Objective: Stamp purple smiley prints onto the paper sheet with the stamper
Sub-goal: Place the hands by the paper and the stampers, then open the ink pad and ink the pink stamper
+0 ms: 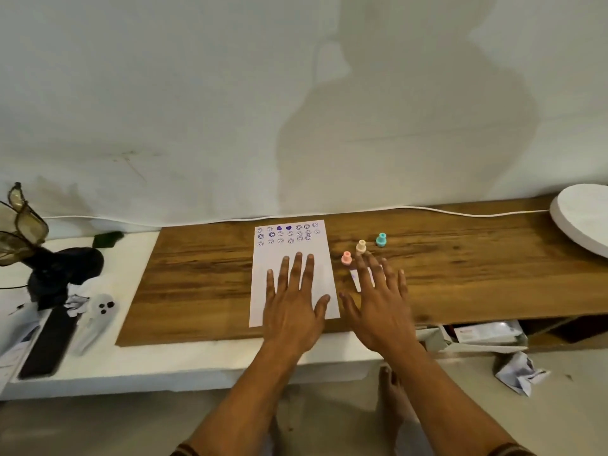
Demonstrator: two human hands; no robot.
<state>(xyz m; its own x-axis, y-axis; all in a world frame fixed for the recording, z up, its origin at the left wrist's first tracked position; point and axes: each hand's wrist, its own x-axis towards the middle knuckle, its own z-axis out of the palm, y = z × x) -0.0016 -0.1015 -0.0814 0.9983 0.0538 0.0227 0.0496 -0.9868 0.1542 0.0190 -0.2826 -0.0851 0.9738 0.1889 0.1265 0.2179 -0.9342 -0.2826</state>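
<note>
A white paper sheet [324, 258] lies on the wooden board [197, 274], with rows of purple smiley prints and two solid purple hearts along its far end. My left hand [294, 299] rests flat on the sheet's lower half, fingers spread. My right hand [378, 297] hovers open just right of the sheet, fingers apart, holding nothing. Three small stampers stand right of the paper: a pink one [346, 258], a beige one [361, 246] near my right fingertips, and a teal one [381, 240]. A small white object [355, 278] lies partly hidden under my right fingers.
A white round slab [582, 222] sits at the far right of the board. A white cable [460, 212] runs along the wall. At left stand a dark fan [52, 271], a black bar [49, 340] and a white controller [95, 317]. Crumpled paper [519, 373] lies on the floor.
</note>
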